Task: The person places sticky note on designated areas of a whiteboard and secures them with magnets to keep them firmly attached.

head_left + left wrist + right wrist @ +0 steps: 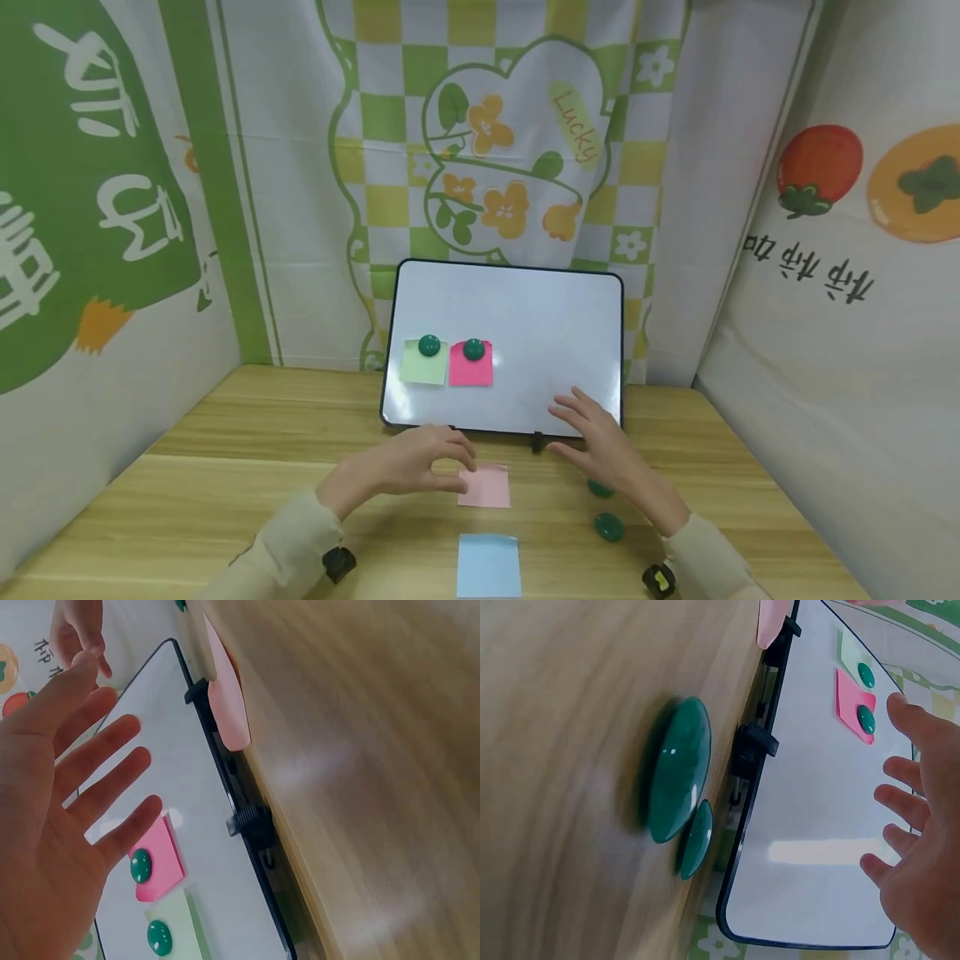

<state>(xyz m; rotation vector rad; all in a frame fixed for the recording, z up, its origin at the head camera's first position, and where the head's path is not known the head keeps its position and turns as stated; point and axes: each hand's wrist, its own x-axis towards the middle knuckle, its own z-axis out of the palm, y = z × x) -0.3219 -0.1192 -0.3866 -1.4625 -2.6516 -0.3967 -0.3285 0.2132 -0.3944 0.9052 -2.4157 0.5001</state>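
A whiteboard [547,333] leans up at the back of the table. On its left half a light green sticky note [423,369] and a bright pink sticky note [471,372] hang side by side, each under a round green magnet [429,345]. My left hand [420,461] hovers with spread fingers, overlapping the edge of a pale pink sticky note [489,487] in the head view; nothing is in it. In front of the board's lower right, my right hand [603,446] is spread and holds nothing. Two loose green magnets [681,772] lie on the table below it.
A light blue sticky note [489,567] lies on the wooden table [247,467] at the front middle. Black clips [754,746] support the board's lower edge. Printed cloth walls [292,167] enclose the table at the back and both sides.
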